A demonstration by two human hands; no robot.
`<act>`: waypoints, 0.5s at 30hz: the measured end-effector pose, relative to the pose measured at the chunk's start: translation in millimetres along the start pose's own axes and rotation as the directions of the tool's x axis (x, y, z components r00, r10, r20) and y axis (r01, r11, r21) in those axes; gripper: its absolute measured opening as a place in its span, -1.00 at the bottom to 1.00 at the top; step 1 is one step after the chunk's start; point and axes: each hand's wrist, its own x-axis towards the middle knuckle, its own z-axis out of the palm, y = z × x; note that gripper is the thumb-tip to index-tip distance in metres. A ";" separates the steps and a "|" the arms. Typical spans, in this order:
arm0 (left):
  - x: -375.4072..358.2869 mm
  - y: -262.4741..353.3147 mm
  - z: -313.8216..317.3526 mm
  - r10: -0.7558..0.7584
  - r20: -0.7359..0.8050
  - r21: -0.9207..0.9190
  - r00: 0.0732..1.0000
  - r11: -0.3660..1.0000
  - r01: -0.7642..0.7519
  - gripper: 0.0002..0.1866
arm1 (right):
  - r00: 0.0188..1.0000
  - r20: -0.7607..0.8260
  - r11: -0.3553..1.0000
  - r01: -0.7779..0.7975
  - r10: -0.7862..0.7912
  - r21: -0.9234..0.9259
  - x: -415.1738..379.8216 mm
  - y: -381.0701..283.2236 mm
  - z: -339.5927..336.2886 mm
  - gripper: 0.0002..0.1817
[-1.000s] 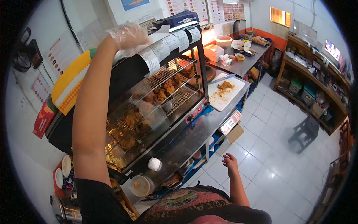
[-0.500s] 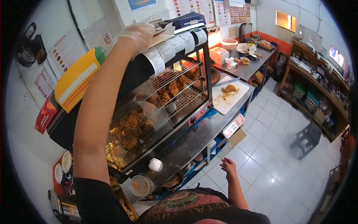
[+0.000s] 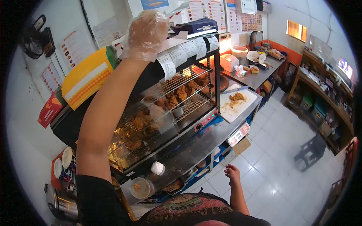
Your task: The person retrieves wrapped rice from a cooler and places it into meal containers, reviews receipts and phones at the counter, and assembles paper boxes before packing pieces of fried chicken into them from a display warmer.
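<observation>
My left hand, in a clear plastic glove, is raised over the top of a black display warmer. Its fingers are closed, and a thin pale strip sticks out beyond them; I cannot tell what it is. White paper lies beside the hand, close to a dark blue box. Behind the warmer's glass, fried chicken pieces sit on wire racks. My right hand is bare and low over the floor, holding nothing, its fingers loosely bent and apart.
Printed slips hang along the warmer's top edge. Yellow cartons stand at its left. On the steel counter are a white ball-shaped packet and a tub. A cutting board holds chicken and a knife; a stool stands right.
My left hand has lifted and shifted right, with the pale strip now showing above it. My right hand has dropped slightly, its fingers more bent. The view has shifted a little.
</observation>
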 end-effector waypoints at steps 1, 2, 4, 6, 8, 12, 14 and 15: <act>2.3 2.6 -6.3 0.027 0.055 0.142 0.998 0.989 -0.034 -0.86 | 1.000 0.009 1.000 -0.002 0.002 -0.004 0.7 -2.0 3.9 -0.58; 4.6 5.5 -14.6 0.045 0.112 0.279 0.993 0.957 -0.075 -0.84 | 1.000 0.019 1.000 -0.002 0.002 -0.008 1.5 -5.0 8.4 -0.59; 1.5 20.3 -49.7 0.064 0.104 0.231 0.992 0.969 -0.087 -0.80 | 0.999 0.044 1.000 0.010 -0.009 -0.017 4.6 -9.8 16.4 -0.60; -12.5 30.2 -88.4 0.082 0.099 0.187 0.992 0.977 -0.100 -0.76 | 0.997 0.076 1.000 0.017 -0.015 -0.020 5.5 -19.1 28.2 -0.63; -34.7 35.0 -122.8 0.307 0.138 0.090 0.942 0.943 -0.320 -0.67 | 0.993 0.115 0.999 0.037 -0.036 -0.004 9.9 -26.6 40.5 -0.64; -95.2 25.5 -162.4 0.479 0.144 0.028 0.866 0.873 -0.487 -0.57 | 0.959 0.268 0.996 0.093 -0.092 0.006 24.6 -49.0 62.3 -0.63; -123.1 18.5 -176.8 0.462 0.166 -0.074 0.871 0.887 -0.456 -0.56 | 0.857 0.436 0.955 0.297 -0.275 0.020 77.4 -30.3 59.3 -0.61; -137.3 15.0 -181.5 0.437 0.180 -0.113 0.881 0.899 -0.423 -0.54 | 0.837 0.474 0.947 0.151 -0.275 0.282 79.2 -31.5 72.5 -0.61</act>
